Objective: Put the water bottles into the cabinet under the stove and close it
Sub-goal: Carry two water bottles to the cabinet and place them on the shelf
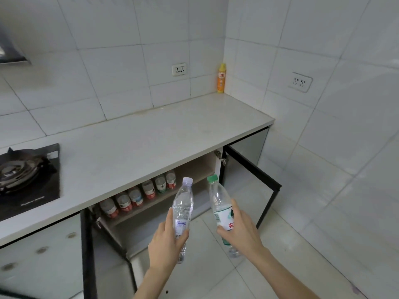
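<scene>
My left hand [167, 244] grips a clear water bottle with a pale lilac cap [183, 203], held upright in front of the open cabinet [194, 167]. My right hand [240, 227] grips a second clear bottle with a green cap and green-and-white label [218, 197], just right of the first. Both cabinet doors stand open: the right door [252, 173] swings out to the right, the left door [88, 255] towards me. On the cabinet's upper shelf stands a row of several water bottles [138, 196] under the worktop edge. The lower compartment's inside is mostly dim.
A white worktop [140, 143] runs above the cabinet, with a black gas stove [26, 175] at its left end. An orange spray bottle [221, 78] stands in the back corner. Tiled walls carry two sockets. White floor tiles lie below my hands.
</scene>
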